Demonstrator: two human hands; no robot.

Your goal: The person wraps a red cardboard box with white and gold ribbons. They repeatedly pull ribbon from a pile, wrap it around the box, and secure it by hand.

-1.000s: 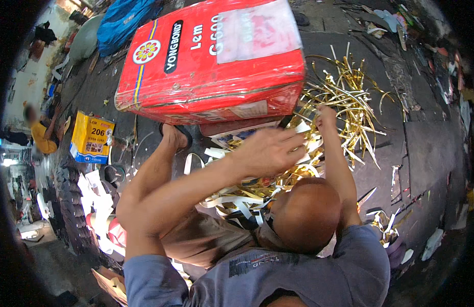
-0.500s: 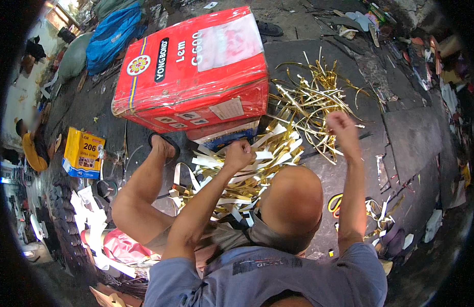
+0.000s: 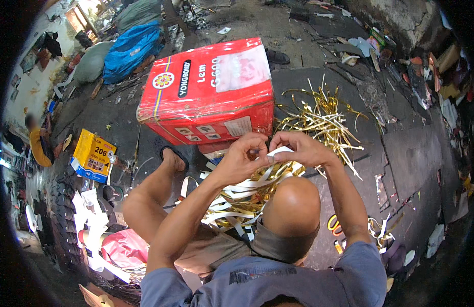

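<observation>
My left hand (image 3: 244,159) and my right hand (image 3: 304,149) meet in front of the red box, above my raised knee. Between their fingertips is a short white strip (image 3: 281,150), which both hands pinch. Beneath them lies a tangled heap of white and gold strips (image 3: 232,200), partly hidden by my left forearm and knee. Just beyond my right hand, a second pile of thin gold strips (image 3: 326,120) spreads over the dark floor mat.
The large red cardboard box (image 3: 206,92) stands ahead. Scissors (image 3: 334,225) with yellow and red handles lie by my right forearm. A yellow and blue carton (image 3: 93,156) is at left, near a person in yellow (image 3: 39,147). Blue sacking (image 3: 132,51) lies far left.
My right hand has come down and left from over the gold pile to meet my left hand. A white strip now shows between them. The view has shifted a little.
</observation>
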